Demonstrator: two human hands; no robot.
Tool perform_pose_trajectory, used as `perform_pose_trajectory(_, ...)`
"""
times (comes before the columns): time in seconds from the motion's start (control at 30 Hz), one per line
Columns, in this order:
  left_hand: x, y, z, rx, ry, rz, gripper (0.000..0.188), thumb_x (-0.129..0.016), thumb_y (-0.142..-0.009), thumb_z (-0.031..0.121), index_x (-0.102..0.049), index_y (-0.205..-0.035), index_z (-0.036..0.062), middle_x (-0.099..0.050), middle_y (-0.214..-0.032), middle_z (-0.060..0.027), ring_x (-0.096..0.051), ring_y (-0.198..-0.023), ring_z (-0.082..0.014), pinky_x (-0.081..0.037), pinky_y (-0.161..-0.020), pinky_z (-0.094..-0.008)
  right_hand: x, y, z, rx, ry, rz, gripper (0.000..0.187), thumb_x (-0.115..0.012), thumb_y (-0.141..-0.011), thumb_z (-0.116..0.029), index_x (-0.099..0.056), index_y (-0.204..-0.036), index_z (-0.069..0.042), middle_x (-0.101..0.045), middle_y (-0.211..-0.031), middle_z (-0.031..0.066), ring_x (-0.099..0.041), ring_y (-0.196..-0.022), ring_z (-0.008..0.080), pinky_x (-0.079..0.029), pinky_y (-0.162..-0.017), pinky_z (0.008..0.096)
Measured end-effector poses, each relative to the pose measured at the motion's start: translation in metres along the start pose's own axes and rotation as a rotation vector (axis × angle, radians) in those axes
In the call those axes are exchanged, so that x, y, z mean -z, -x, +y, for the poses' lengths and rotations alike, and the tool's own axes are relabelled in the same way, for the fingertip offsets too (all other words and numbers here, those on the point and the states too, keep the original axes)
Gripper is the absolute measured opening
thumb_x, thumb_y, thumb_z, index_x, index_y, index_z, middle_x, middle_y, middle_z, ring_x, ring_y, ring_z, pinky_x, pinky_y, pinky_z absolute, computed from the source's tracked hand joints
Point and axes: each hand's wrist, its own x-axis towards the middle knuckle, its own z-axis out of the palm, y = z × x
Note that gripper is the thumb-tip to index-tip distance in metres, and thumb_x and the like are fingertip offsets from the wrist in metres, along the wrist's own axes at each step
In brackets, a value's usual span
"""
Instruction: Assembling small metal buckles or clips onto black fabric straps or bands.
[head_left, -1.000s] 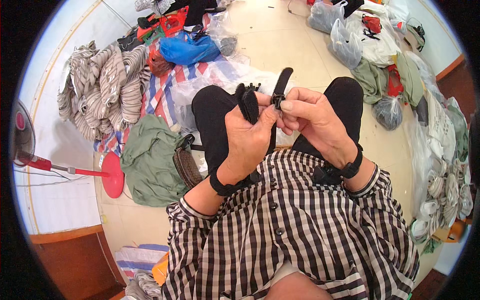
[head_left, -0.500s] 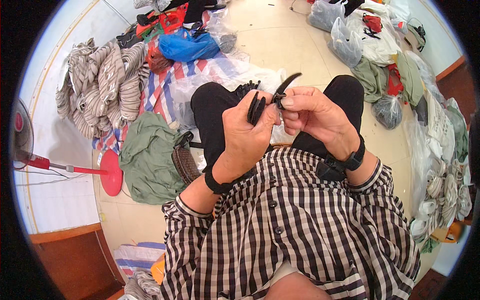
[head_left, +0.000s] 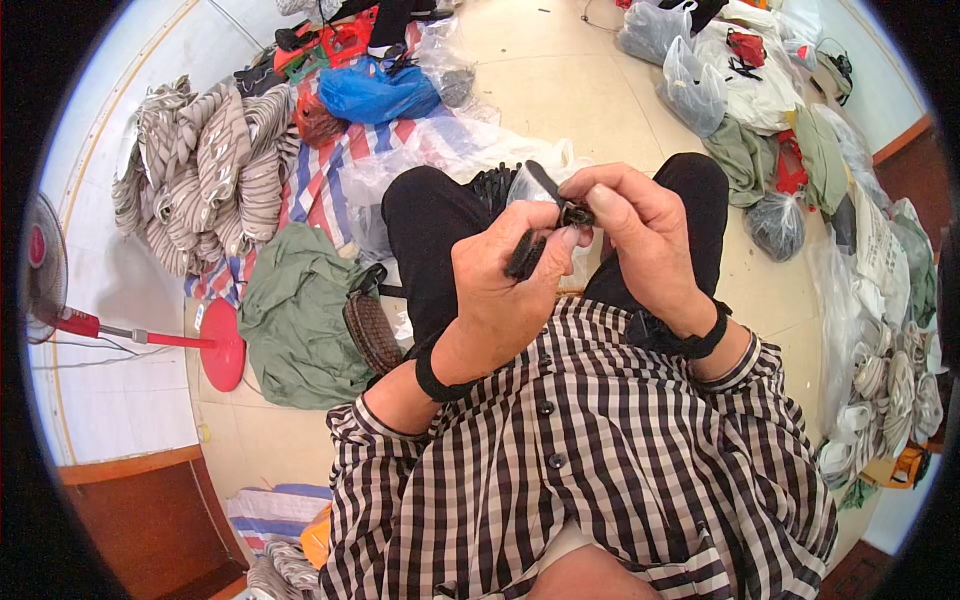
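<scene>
A narrow black strap (head_left: 543,181) is held up between both hands, above my lap. My left hand (head_left: 495,270) is closed round it, and a folded part of the strap sticks out by the thumb. At the fingertips sits a small dark piece that looks like a buckle (head_left: 577,214). My right hand (head_left: 650,240) pinches at this piece with thumb and forefinger. The strap's free end points up and away from me. My fingers partly hide how strap and buckle join. Past the hands, between my knees, lies a bunch of black straps (head_left: 492,187) on clear plastic.
A green cloth bundle (head_left: 300,320) and a red-based fan (head_left: 223,345) stand to my left. Striped cloth rolls (head_left: 205,175) and a blue plastic bag (head_left: 375,95) lie farther off. Filled clear bags (head_left: 775,225) and green cloth line the right side.
The strap's free end, curved toward the right before, now points up and left. My right fingers have shifted over the buckle, and both hands have turned slightly.
</scene>
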Motion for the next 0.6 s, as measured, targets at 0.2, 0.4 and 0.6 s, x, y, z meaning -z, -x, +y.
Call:
perform_pose_trajectory(0.2,0.01,0.002,-0.006,0.01,-0.043,-0.035,0.008,-0.061,-0.079,-0.001,-0.057,-0.085,-0.001,-0.059,-0.064,-0.005,-0.053,-0.056,-0.0044,-0.041,-0.049,-0.0202,0.009,0.001,0.006,-0.056,-0.089,-0.156,0.024,-0.059,-0.086,-0.013,-0.058,-0.103,0.003,-0.058,-0.08,0.0022,-0.054,-0.069,0.0073,-0.045,-0.065,0.0206)
perform_pose_trajectory(0.4,0.015,0.003,0.004,-0.053,-0.202,-0.118,0.014,-0.062,-0.075,-0.004,-0.058,-0.088,-0.0003,-0.06,-0.068,-0.008,-0.057,-0.054,-0.01,-0.042,-0.048,-0.0225,0.015,-0.003,0.004,-0.099,-0.007,-0.246,0.028,-0.064,-0.082,-0.014,-0.056,-0.104,0.002,-0.055,-0.081,-0.0002,-0.052,-0.073,0.0049,-0.043,-0.067,0.018)
perform_pose_trajectory(0.6,0.02,0.004,0.007,-0.103,-0.287,-0.176,0.022,-0.062,-0.071,-0.006,-0.058,-0.092,-0.0004,-0.06,-0.071,-0.0109,-0.058,-0.055,-0.0146,-0.044,-0.05,-0.0235,0.009,0.001,0.004,-0.034,-0.004,-0.21,0.018,-0.065,-0.081,-0.013,-0.056,-0.091,-0.001,-0.053,-0.08,-0.0026,-0.049,-0.073,0.0026,-0.041,-0.065,0.0165)
